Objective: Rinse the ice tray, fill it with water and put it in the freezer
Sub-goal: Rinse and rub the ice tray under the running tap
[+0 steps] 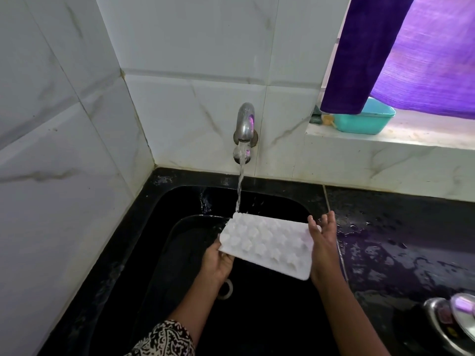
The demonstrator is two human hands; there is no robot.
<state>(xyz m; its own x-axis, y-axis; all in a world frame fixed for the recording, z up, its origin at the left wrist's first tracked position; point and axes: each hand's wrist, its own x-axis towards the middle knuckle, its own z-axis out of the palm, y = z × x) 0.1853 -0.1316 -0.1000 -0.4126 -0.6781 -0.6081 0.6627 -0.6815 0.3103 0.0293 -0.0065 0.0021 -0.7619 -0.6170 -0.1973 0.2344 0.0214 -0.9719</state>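
At the bottom edge a black-and-white patterned sleeve (160, 340) covers the left upper arm, and both bare forearms reach forward over the black rectangular sink (164, 253). Over the middle of the sink the two hands hold a white plastic ice tray (267, 244) in the air, turned so its bumpy underside faces up and tilted with its far edge higher.

The left hand (219, 260) grips the tray's near-left corner. Its fingers are tucked under the tray and hidden, and the tray's edge rests on the hand. The right hand (322, 242) stands at the tray's right short end with the palm pressed against it, the thumb lying at the far-right corner and the fingers straight, spread and pointing up past the edge, not wrapped round the tray.

Below the left wrist, a pale round drain ring (226, 289) shows on the sink floor. Right of the sink lies a wet black counter (398, 240), with a steel vessel (447, 325) at its near end.

Above the sink's back rim, a curved metal tap (245, 122) on the white marbled wall tiles (195, 104) pours a water stream (240, 186) onto the tray's far-left corner. Up and to the right of the sink, a teal plastic basin (365, 122) sits on a window ledge under a purple curtain (380, 52).
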